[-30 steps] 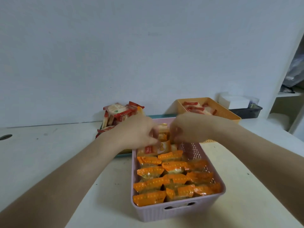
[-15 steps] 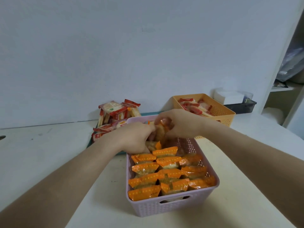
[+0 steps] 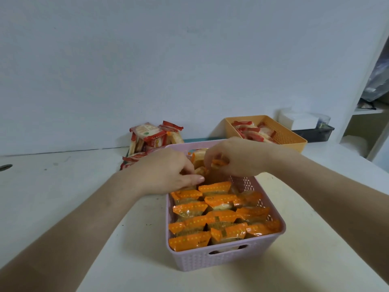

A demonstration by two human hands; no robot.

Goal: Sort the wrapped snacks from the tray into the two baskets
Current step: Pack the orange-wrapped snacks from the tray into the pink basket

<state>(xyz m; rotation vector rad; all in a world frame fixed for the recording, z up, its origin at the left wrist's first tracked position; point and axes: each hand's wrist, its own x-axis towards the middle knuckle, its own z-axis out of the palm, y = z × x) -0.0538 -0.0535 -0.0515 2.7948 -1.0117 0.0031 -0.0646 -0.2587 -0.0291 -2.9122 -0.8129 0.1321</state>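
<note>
A pink basket (image 3: pixel 227 258) stands in front of me, packed with several orange-wrapped snacks (image 3: pixel 190 208) in rows. Both hands are over its far end. My right hand (image 3: pixel 235 158) pinches an orange-wrapped snack (image 3: pixel 219 162) with curled fingers. My left hand (image 3: pixel 168 172) is curled on another orange-wrapped snack (image 3: pixel 200 170) at the basket's far left, mostly hidden under the fingers. Behind lies the teal tray (image 3: pixel 195 140) with a heap of red-wrapped snacks (image 3: pixel 151 138). A yellow basket (image 3: pixel 294 140) at the back right holds red-wrapped snacks (image 3: pixel 250 130).
The white table (image 3: pixel 63 197) runs up to a white wall. At the back right a dark bin (image 3: pixel 315 133) holds a white box (image 3: pixel 303 121). A white shelf unit (image 3: pixel 366 110) stands at the far right edge.
Both hands have sunk lower into the far end of the pink basket with the orange-wrapped snacks. The view has shifted slightly, leaving the baskets further to the left.
</note>
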